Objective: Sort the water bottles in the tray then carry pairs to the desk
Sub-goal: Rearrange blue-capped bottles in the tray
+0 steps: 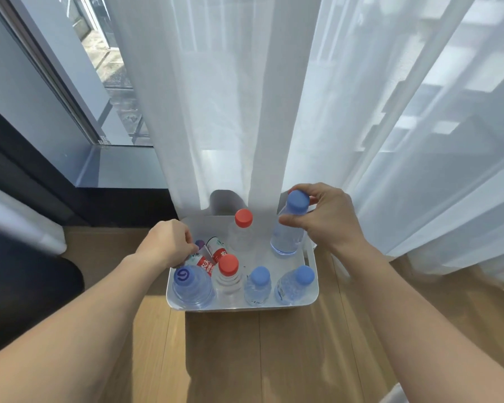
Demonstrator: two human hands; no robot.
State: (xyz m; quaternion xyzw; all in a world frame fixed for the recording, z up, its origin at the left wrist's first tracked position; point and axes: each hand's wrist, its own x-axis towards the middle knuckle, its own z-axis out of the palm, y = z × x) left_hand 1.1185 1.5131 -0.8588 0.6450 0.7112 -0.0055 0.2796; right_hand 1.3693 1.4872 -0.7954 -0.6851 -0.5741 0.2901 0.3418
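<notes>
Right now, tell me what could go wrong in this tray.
1. The right hand grips the blue-capped bottle near its cap only, by the right wall of the tray; it may slip.
2. The left hand grips a tipped red-labelled bottle among upright ones; pulling it could topple the near red-capped bottle.
3. The curtain drapes over the tray's back and could snag.

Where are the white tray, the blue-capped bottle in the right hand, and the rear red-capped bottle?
white tray (245,309): head view, near rim.
blue-capped bottle (298,201): head view, its blue cap.
rear red-capped bottle (243,218): head view, its red cap.
</notes>
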